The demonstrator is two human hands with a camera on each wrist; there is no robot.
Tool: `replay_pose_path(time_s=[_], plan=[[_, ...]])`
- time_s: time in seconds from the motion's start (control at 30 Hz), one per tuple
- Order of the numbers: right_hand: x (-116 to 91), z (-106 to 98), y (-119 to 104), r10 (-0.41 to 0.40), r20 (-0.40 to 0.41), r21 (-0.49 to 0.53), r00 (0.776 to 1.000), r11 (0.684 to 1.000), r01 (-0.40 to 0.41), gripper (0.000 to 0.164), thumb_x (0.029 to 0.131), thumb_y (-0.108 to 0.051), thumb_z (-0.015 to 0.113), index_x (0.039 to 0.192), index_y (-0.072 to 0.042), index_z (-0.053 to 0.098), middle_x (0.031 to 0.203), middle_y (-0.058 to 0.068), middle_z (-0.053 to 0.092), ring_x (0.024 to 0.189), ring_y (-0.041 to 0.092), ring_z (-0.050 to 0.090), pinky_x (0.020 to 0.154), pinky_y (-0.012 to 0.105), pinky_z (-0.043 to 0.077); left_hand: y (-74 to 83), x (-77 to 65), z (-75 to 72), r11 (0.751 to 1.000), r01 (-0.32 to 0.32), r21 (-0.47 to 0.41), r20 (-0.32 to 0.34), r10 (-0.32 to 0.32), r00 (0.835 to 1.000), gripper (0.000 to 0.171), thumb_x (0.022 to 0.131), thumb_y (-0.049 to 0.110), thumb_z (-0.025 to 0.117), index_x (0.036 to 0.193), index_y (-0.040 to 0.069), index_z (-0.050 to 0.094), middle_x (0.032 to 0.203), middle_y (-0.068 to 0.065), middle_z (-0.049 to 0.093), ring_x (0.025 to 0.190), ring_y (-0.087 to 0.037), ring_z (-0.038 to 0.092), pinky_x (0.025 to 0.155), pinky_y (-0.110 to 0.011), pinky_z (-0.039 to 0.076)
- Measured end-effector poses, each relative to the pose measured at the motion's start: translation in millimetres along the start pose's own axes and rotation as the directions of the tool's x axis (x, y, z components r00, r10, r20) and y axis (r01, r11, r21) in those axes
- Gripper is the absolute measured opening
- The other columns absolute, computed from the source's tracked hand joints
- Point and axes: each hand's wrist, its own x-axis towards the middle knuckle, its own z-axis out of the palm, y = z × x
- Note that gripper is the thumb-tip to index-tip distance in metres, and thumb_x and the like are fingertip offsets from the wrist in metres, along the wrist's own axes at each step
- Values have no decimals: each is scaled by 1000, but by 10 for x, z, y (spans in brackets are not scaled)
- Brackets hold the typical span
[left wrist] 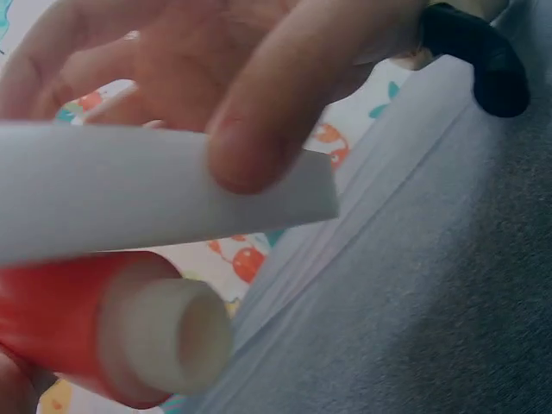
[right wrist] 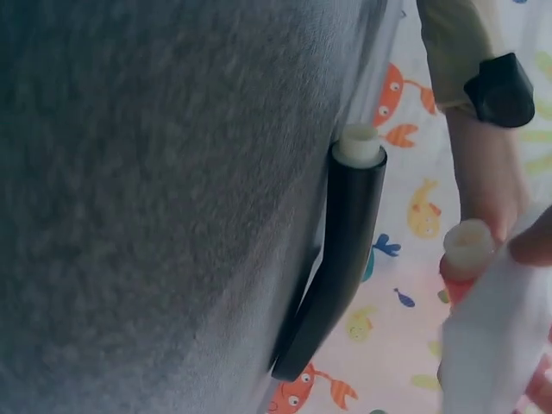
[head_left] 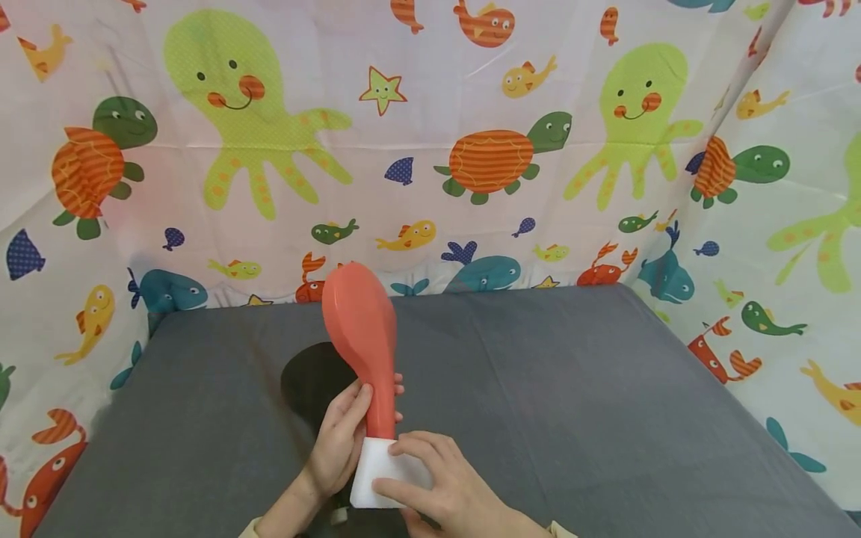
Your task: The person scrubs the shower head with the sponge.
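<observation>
A red shower head (head_left: 359, 321) stands upright in the head view, its round back facing me. My left hand (head_left: 339, 437) grips its handle, fingers wrapped behind and thumb along the side. At the handle's lower end is a white hollow connector (left wrist: 185, 336), seen in the left wrist view. My right hand (head_left: 454, 482) holds a white sponge-like pad (head_left: 377, 474) by its edges, thumb on one side and fingers on the other. The pad overlaps the bottom of the handle in the head view and hides the connector there.
Behind the left hand, a black shower head (head_left: 312, 381) lies on the grey cloth-covered table (head_left: 572, 418); its white connector (right wrist: 358, 144) points toward me. Curtains (head_left: 430, 97) printed with sea animals close off the back and sides. Black wrist cameras (right wrist: 503, 90) sit on the wrists.
</observation>
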Motion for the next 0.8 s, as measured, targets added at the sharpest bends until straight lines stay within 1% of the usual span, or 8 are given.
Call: replay_pose_path(time_s=[0.07,0.17,0.3,0.43,0.5,0.6,0.7,0.8], plan=[[13,-1,30,-12,-39,7,999,1000,12,37,83,-16,57,120,-14,57,124,15,45,113,26,44,89,37,43,-9,-10,9,1000,21,5,5,-21,1000,34,104,14,26,127,-6,40,111,-5,57,94,-15,59,80,-31,51],[83,-22,98,22,-153,17,988,1000,-19,34,85,-18,58,118,-10,57,121,20,45,107,29,45,82,37,46,-31,-21,25,1000,4,18,39,-4,999,32,103,13,26,122,-1,48,107,-5,59,91,-14,59,76,-28,51],[239,-88,194,157,-290,52,944,988,-149,35,90,-23,58,121,-6,55,122,24,40,106,32,44,76,37,42,-61,-34,64,999,-6,50,74,3,997,35,102,7,29,133,-3,42,121,-9,54,102,-15,55,85,-28,48],[353,-159,237,255,-336,80,907,967,-243,38,92,-26,56,125,-8,53,127,23,38,110,32,42,77,38,36,-78,-41,99,996,23,91,75,-30,997,37,102,6,30,137,-1,39,126,-11,51,106,-17,54,89,-30,46],[353,-159,225,239,-332,60,913,971,-232,37,92,-25,56,125,-8,53,126,23,38,110,32,42,77,38,39,-71,-43,101,997,15,82,64,-20,998,35,102,6,31,135,1,43,122,-9,54,104,-16,55,88,-30,47],[280,-102,173,135,-289,-22,948,989,-148,34,91,-21,55,122,-8,56,123,24,41,108,34,44,77,41,43,-38,-38,76,999,-21,28,56,20,998,34,101,4,30,131,1,47,117,-6,57,100,-14,56,84,-28,48],[154,-15,96,24,-182,-95,983,995,-42,33,88,-18,55,119,-9,58,122,21,45,108,32,45,81,41,46,9,-21,34,998,-29,-64,21,31,999,35,102,3,28,130,2,48,113,-7,58,96,-16,60,82,-29,50],[31,42,19,-38,-49,-106,998,994,33,36,84,-17,59,121,-14,58,123,15,47,113,29,45,87,36,44,57,-2,-3,993,-34,-116,-26,31,999,36,102,4,26,132,1,45,116,-9,57,95,-20,62,86,-33,49]])
